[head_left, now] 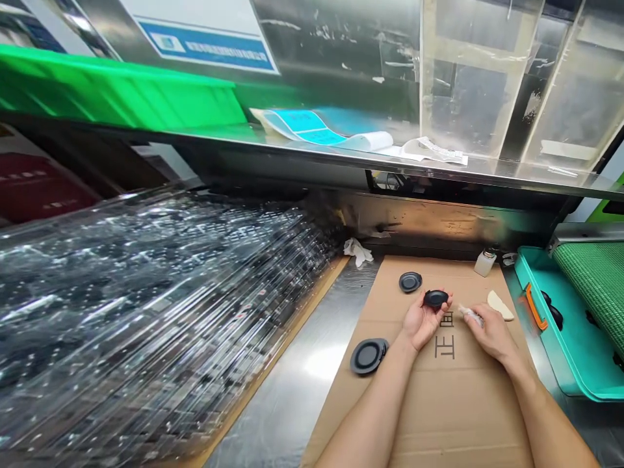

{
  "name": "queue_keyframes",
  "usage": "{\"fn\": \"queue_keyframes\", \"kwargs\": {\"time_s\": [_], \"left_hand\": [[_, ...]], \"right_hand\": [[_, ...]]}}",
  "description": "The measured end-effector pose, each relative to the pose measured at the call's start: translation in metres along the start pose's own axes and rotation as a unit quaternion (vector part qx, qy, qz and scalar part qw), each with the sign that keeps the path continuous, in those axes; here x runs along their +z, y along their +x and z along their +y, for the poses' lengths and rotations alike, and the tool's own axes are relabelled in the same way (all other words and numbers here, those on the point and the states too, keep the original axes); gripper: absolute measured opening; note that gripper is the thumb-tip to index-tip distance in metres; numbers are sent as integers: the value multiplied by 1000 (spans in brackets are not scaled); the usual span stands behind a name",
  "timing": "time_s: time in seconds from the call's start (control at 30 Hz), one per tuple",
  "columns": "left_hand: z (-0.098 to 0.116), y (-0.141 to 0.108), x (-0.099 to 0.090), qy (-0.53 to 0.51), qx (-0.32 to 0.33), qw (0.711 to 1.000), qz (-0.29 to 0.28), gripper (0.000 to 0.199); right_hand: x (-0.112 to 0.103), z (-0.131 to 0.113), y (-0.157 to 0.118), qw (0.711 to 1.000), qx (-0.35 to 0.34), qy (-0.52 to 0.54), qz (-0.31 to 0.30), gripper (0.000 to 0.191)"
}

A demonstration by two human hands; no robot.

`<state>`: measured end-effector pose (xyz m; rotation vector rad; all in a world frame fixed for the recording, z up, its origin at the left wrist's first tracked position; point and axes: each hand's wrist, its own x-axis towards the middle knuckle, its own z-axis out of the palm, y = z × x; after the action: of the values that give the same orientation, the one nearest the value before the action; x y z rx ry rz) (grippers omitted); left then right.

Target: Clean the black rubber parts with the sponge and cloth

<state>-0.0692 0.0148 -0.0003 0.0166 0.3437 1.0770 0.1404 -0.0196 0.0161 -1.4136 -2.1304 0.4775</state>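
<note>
My left hand (423, 320) is closed on a small round black plastic part (435, 298), its dished face turned up. A little to the right, my right hand (491, 333) pinches a crumpled white wipe (470, 314), apart from the part. Both hands are above a cardboard sheet (414, 416) with printed characters. Two more round black parts lie on it: a smaller one (410, 281) beyond my left hand and a larger one (369, 355) at the left edge. Beside my right hand rests a cream-coloured half-round pad (500, 305).
A small white bottle (485, 262) stands at the cardboard's far right. At right, a teal tray (560, 364) holds black parts below a green conveyor belt (597, 273). Stacked clear plastic trays (195, 312) fill the left. Overhead runs a metal shelf (312, 154) with label sheets.
</note>
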Motion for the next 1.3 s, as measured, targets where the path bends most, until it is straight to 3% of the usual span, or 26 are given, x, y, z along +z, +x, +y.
{"fn": "queue_keyframes", "kwargs": {"time_s": [0.2, 0.37, 0.53, 0.73, 0.87, 1.0, 1.07, 1.13, 1.3], "left_hand": [[-2, 1, -1, 16, -16, 1000, 21, 48], [-7, 2, 0, 70, -2, 997, 23, 37], [-11, 2, 1, 97, 10, 995, 14, 38], [-12, 2, 1, 89, 12, 996, 10, 42], [-12, 3, 2, 78, 18, 997, 11, 42], [-12, 5, 3, 68, 16, 997, 12, 41], [-12, 6, 3, 73, 14, 997, 9, 43], [-14, 6, 4, 88, 17, 996, 5, 49], [-27, 3, 7, 190, 23, 981, 18, 55]], "right_hand": [[-10, 11, 10, 989, 81, 7, 123, 33], [-54, 27, 64, 971, 109, -107, 184, 33], [-102, 40, 138, 953, 123, -262, 93, 34], [-111, 42, 170, 955, 108, -276, 6, 25], [-125, 32, 163, 956, 99, -273, 35, 27], [-120, 17, 127, 974, 67, -159, 144, 33], [-102, 10, 100, 984, 51, -55, 160, 37], [-75, 4, 73, 989, 43, 27, 138, 41], [-14, -13, 24, 989, 30, 126, 77, 32]]}}
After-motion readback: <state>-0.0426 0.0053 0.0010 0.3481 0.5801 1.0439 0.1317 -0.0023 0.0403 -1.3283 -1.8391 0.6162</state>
